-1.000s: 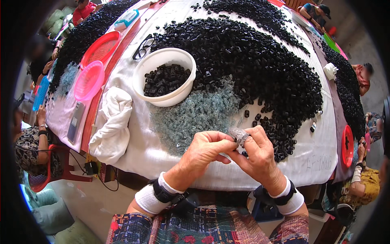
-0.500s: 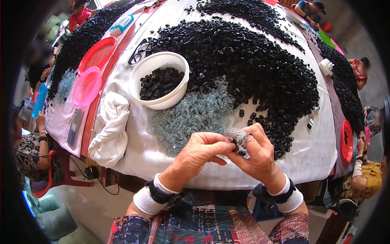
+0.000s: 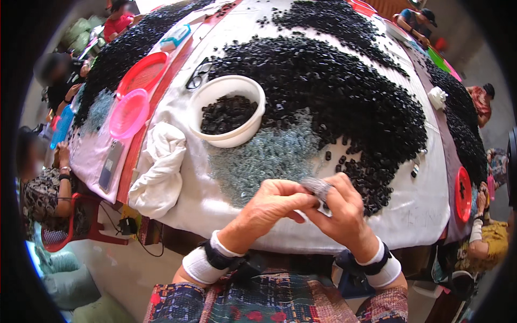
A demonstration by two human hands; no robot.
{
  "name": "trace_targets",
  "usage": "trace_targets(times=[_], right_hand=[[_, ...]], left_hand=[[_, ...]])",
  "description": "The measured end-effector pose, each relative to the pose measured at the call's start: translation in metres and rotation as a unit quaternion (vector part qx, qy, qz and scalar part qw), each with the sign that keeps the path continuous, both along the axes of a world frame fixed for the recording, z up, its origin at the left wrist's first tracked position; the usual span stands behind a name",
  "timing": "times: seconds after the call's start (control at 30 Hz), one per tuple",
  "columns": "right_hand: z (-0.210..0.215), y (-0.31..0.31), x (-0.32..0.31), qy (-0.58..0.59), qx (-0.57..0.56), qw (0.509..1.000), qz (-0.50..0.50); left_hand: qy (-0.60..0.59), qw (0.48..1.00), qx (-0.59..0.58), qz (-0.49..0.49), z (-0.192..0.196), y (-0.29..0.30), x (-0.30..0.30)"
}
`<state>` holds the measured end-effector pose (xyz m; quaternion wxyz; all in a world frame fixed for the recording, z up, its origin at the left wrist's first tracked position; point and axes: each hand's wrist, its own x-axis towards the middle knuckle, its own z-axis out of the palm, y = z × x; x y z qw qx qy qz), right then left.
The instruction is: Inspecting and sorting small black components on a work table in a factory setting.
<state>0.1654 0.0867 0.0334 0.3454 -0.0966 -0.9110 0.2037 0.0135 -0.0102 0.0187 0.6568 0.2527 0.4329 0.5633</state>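
"Where is the grey clump (image 3: 316, 187)?"
"In the curled fingers of the right hand (image 3: 344, 211), just beside the fingertips of the left hand (image 3: 267, 207)."
"And those?"
"Drawn together; whether they pinch anything, it's impossible to tell."

looks like a workshop for handwork on small parts. shows in the cloth-covered table (image 3: 420, 210) under the white bowl (image 3: 237, 140), in the great heap of black parts (image 3: 344, 91) right of the bowl and the mound of clear coils (image 3: 269, 161) just below it. shows too in people near more black heaps (image 3: 458, 102): a person in red (image 3: 116, 27) beyond the bowl to its left, another in yellow (image 3: 494, 239) far to its right. includes stuffed sacks (image 3: 72, 285) below and left of it.
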Motion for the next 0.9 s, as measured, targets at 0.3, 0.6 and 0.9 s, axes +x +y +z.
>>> trace_targets(times=[0.3, 0.6, 0.9], right_hand=[[-0.015, 0.092, 0.024, -0.036, -0.189, 0.964, -0.186], [-0.039, 0.104, 0.009, -0.141, -0.072, 0.976, -0.153], [-0.051, 0.088, -0.01, -0.184, 0.029, 0.976, -0.112]], left_hand=[[-0.115, 0.961, 0.041, 0.248, 0.008, 0.017, -0.064], [-0.107, 0.934, 0.059, 0.335, 0.01, 0.018, -0.122], [-0.105, 0.969, 0.032, 0.221, 0.014, 0.011, -0.089]])
